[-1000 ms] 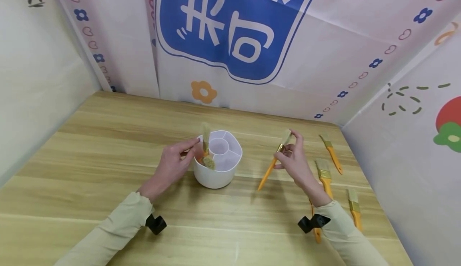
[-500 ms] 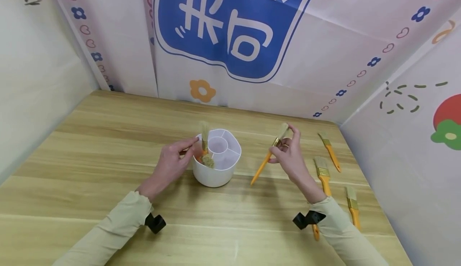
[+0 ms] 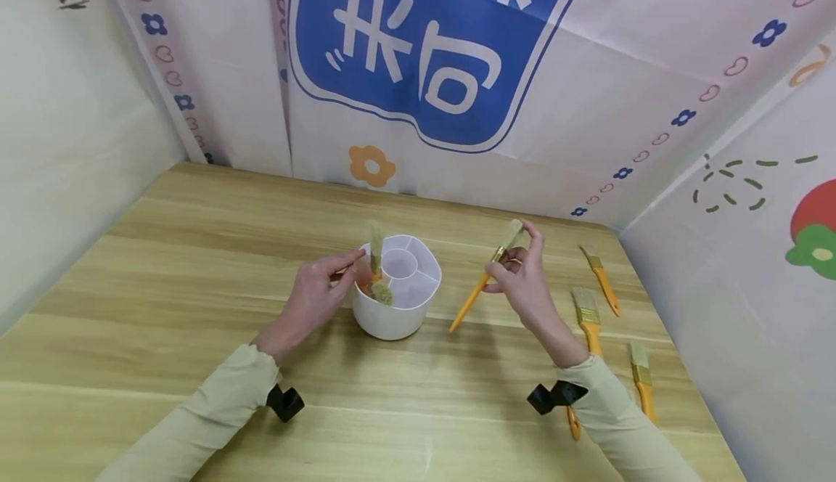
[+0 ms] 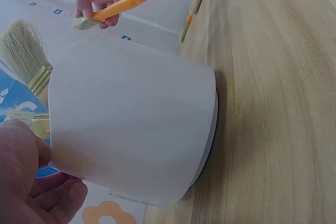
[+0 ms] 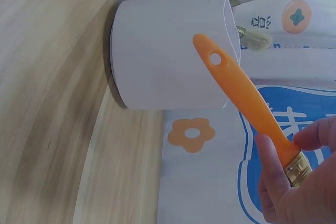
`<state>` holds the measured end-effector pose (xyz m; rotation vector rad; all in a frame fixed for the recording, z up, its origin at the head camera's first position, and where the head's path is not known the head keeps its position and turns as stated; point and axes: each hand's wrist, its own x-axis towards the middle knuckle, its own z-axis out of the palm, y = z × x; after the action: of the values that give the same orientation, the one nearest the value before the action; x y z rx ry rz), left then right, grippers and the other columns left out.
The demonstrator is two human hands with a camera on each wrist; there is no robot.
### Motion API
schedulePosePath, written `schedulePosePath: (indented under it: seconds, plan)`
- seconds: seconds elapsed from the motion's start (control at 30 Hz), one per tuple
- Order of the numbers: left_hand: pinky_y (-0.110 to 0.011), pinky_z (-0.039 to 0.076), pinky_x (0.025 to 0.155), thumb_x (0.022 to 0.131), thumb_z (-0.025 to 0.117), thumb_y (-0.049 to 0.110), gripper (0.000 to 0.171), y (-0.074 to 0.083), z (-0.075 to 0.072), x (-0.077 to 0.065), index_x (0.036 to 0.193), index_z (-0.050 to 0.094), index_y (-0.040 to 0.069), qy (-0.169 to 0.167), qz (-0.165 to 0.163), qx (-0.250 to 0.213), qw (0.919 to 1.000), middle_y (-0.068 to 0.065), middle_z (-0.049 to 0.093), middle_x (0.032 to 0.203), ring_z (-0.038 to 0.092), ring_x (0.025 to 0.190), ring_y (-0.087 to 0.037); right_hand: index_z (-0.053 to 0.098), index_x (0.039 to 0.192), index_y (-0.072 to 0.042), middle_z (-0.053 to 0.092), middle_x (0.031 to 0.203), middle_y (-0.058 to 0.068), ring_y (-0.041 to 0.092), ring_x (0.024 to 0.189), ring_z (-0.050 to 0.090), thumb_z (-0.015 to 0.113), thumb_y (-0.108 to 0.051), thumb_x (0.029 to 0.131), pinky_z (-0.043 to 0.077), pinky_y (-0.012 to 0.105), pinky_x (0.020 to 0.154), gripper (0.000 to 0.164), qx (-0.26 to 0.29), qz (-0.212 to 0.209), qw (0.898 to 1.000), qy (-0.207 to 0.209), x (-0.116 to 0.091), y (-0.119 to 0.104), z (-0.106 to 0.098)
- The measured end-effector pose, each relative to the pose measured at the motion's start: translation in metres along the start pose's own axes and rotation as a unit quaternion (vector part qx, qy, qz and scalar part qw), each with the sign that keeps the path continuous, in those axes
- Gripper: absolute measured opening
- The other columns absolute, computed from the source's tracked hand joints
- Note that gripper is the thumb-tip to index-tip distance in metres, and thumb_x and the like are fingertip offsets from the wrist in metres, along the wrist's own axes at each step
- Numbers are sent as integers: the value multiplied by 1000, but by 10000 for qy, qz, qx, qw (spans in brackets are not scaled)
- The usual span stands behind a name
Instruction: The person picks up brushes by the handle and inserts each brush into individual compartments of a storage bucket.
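Note:
A white round container (image 3: 392,322), divided into compartments, stands on the wooden table. Its rim is pinched on the left side by my left hand (image 3: 318,287), with the thumb at the edge and curled fingers against the wall. Two paintbrushes stand bristles up in its left compartment; one paintbrush (image 4: 23,51) rises well above the rim in the left wrist view. To the right of the container, my right hand (image 3: 527,279) holds another paintbrush (image 3: 472,300) near its metal ferrule, bristles up. The orange handle slants down toward the container, its tip above the table.
More orange-handled brushes lie along the table's right side: a small brush (image 3: 601,279), a wide brush (image 3: 588,315) and another brush (image 3: 642,380). One handle (image 3: 573,422) shows partly under the right forearm. Printed white sheets (image 3: 222,104) wall the table at back and sides.
My right hand has moved left and slightly up with its paintbrush, bringing the handle tip closer to the container. My left hand keeps its grip on the rim.

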<state>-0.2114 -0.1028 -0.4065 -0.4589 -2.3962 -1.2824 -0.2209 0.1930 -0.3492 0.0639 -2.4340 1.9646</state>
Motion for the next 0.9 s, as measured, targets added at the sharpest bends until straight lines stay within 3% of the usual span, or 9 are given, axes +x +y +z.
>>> schedulePosePath:
  seconds: [0.23,0.9]
  plan:
    - [-36,58,76,89,56,1,28,2,4,2,115,66,1,-83,-4,-77,9999,-17,66,115,68,97,-29,6,143,-27,41,96,6,11,79,54,53,3,84,59,30,63,82,92,6,9998,174,-2,-4,1]
    - [-35,58,75,88,57,1,28,2,-2,-3,115,66,2,37,-136,-30,9999,-18,66,115,69,95,-29,11,140,-28,45,93,8,14,76,55,54,8,81,60,35,63,81,811,-599,9942,370,2,-23,29]
